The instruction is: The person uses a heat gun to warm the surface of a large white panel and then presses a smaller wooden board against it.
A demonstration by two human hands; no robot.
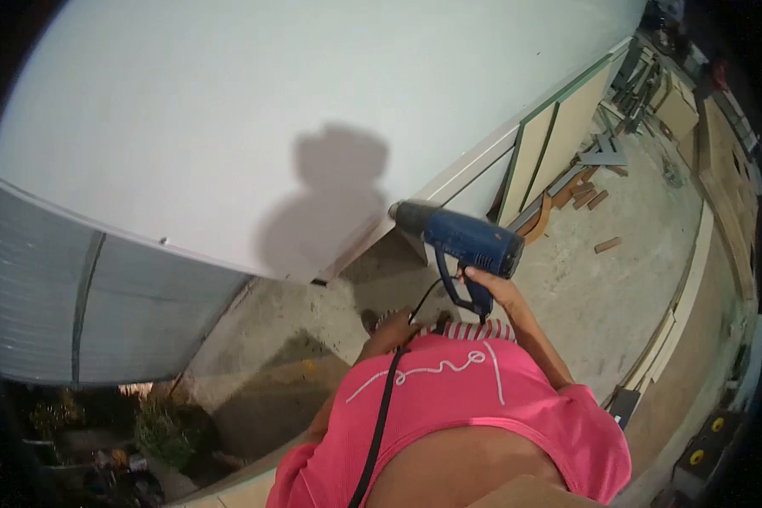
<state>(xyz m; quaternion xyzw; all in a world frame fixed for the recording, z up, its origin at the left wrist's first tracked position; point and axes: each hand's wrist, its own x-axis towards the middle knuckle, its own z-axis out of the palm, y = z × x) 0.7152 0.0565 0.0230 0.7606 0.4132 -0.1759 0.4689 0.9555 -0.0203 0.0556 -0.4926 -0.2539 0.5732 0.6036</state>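
Note:
My right hand [493, 286] is wrapped around the handle of a blue heat gun [470, 237]. The gun's dark nozzle points left, close to the lower edge of a large white panel [186, 127]. At waist height, my left hand [389, 333] is closed around the black power cord [381, 423], though its fingers show only in part. The cord loops up beside the gun and runs down over my pink shirt. A shadow of my head and shoulders falls on the panel.
Cream boards with green edges [543, 157] lean at the right. Wood offcuts [588, 190] lie on the concrete floor [576, 296]. A long plank [673, 313] runs along the right side. Grey corrugated sheeting [38, 288] and plants [165, 432] are at the left.

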